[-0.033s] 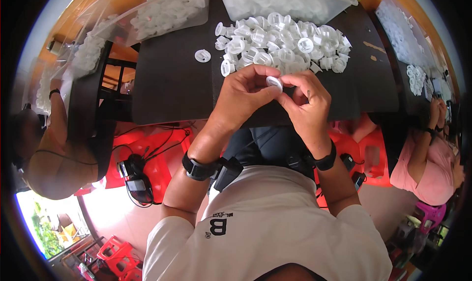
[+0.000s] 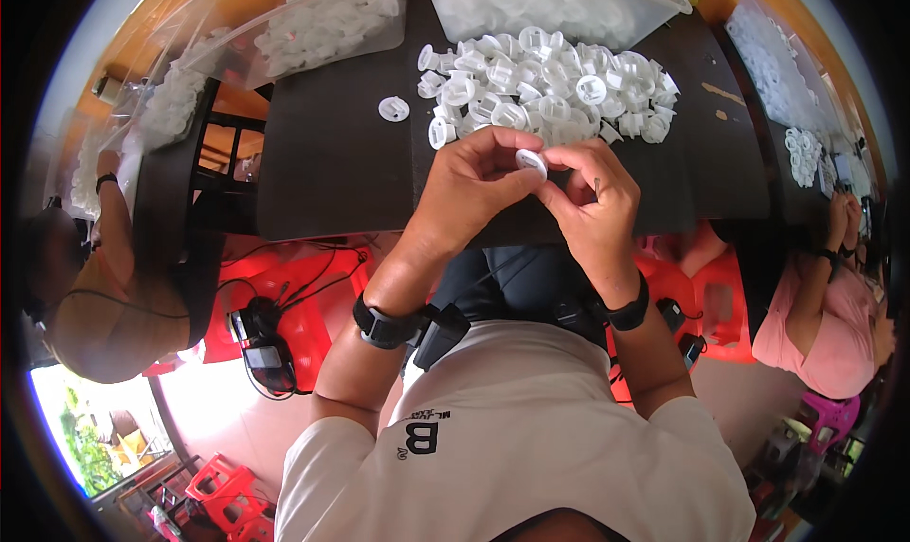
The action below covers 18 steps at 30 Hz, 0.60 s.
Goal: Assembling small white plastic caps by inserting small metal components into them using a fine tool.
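Note:
Between the fingertips of my two hands is a small round white plastic cap (image 2: 532,163), its flat disc face tilted up. My left hand (image 2: 481,182) pinches it between thumb and index finger. The thumb and fingertips of my right hand (image 2: 592,184) close in on its right edge; part of the cap is hidden by the fingers. Just beyond the hands lies a heaped pile of similar white caps (image 2: 550,87), some face up and some on their sides. One lone cap (image 2: 393,109) lies face up to the left of the pile.
A translucent bin (image 2: 559,7) of white pieces stands behind the pile on the dark table (image 2: 332,182). Another clear bin (image 2: 327,30) is at the back left. People work at both sides. A red stool (image 2: 313,324) with cables and black devices is below the table's left edge.

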Motion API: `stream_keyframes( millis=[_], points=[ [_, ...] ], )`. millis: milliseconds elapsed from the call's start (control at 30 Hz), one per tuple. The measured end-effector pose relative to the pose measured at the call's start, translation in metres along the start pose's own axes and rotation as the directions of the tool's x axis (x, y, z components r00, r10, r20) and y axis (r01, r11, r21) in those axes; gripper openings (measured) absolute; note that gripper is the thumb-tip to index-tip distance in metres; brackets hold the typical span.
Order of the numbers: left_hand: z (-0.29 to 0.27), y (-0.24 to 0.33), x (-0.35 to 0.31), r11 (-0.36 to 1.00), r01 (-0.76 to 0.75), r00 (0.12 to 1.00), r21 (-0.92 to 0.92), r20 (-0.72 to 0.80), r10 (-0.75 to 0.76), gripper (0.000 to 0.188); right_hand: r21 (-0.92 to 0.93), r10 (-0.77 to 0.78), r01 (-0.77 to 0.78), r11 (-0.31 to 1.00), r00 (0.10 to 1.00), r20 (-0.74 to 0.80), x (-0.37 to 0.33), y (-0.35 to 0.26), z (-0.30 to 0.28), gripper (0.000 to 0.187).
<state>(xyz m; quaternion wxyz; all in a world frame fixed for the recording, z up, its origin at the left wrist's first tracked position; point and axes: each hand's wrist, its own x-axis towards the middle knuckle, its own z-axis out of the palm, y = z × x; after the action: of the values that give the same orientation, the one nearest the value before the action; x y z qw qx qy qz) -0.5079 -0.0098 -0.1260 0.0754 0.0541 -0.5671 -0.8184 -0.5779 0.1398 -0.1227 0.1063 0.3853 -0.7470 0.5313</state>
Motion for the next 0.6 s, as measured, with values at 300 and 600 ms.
stream_keyframes(
  millis=[300, 600],
  points=[
    [-0.0026, -0.0014, -0.0030, 0.997, 0.000, 0.999, -0.076, 0.034, 0.003, 0.027, -0.003, 0.000, 0.000, 1.000, 1.000, 0.007, -0.0006, -0.0050, -0.0012, 0.034],
    [-0.0018, -0.0029, -0.0018, 1.000, -0.021, 1.000, -0.010, 0.005, 0.021, 0.027, -0.028, -0.014, 0.015, 0.999, 1.000, 0.027, -0.0024, -0.0048, -0.0009, 0.034]
  ],
)
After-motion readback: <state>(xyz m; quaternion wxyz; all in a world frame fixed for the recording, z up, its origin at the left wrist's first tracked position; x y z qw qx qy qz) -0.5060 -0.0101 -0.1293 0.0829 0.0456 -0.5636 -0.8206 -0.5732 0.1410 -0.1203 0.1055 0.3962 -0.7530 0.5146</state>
